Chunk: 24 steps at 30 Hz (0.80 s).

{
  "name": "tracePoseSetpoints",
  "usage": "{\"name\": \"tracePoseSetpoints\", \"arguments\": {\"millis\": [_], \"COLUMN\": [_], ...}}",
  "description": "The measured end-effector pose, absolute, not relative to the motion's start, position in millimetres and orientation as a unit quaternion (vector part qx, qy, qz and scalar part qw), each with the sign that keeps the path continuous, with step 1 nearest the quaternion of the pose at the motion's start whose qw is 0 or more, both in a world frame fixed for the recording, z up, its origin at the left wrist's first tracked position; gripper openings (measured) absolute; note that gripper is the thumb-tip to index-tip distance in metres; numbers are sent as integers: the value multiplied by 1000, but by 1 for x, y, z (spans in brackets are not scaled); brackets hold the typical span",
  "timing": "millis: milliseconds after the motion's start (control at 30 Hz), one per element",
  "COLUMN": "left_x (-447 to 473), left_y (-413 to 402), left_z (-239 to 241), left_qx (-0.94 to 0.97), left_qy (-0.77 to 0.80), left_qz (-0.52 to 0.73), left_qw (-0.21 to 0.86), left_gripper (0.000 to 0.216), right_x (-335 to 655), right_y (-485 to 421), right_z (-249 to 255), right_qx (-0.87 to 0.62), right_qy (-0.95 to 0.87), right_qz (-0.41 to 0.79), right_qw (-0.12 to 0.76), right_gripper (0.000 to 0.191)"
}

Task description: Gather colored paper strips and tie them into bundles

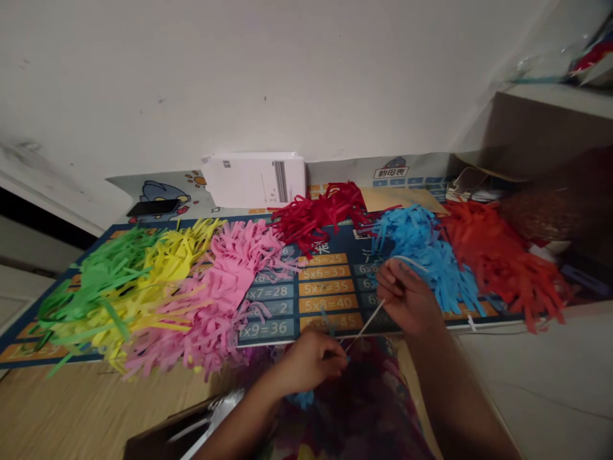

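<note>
Pale wood-look flooring fills the lower left of the frame, beside a dark open box at the bottom. At lower centre the left hand is curled nearly closed, thumb and fingertips apparently pinching one end of a thin white cord. A blue paper scrap shows below it; whether the hand has hold of that I cannot tell. Right of centre, the right hand has its fingers bent tight around the cord, which runs straight between the two hands. The step in hand looks like drawing the cord out; the next move calls for both pinches firm and the line kept clear of loose fringe.

The front edge of the tabletop crosses just beyond the left hand, so the cord could catch there. Past it, open printed surface lies mid-frame, between the pink fringe bundle and the blue fringe bundle, which crowds the right hand. Farther back, the red fringe bundle, white box and wall limit reach.
</note>
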State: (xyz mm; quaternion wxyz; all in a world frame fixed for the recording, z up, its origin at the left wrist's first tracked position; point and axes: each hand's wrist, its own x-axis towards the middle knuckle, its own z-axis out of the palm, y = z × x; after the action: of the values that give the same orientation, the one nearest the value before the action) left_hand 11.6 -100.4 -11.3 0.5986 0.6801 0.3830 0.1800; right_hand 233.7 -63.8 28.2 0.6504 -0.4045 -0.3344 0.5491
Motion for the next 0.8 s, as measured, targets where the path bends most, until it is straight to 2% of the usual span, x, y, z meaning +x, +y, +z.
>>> {"name": "tracePoseSetpoints", "arguments": {"millis": [100, 167, 267, 367, 600, 800], "left_x": [7, 7, 13, 21, 25, 28], "left_y": [-93, -88, -83, -82, -84, -86], "left_z": [1, 8, 11, 8, 7, 6], "left_qx": [636, 518, 298, 207, 223, 236], "left_qy": [391, 421, 456, 455, 438, 444], "left_qz": [349, 429, 468, 496, 529, 531], "left_qw": [566, 609, 696, 710, 692, 682], "left_gripper": [13, 23, 45, 50, 45, 43], "right_x": [226, 216, 202, 192, 184, 183], "right_y": [-80, -94, -111, -115, -107, -110], "right_z": [23, 23, 25, 25, 22, 20], "right_qx": [-536, -592, -597, -593, -610, -602], "right_qy": [-414, -500, -595, -626, -614, -631], "right_qz": [387, 284, 196, 156, 98, 95], "right_qw": [625, 565, 502, 482, 491, 480], "right_gripper": [27, 23, 22, 24, 27, 26]}}
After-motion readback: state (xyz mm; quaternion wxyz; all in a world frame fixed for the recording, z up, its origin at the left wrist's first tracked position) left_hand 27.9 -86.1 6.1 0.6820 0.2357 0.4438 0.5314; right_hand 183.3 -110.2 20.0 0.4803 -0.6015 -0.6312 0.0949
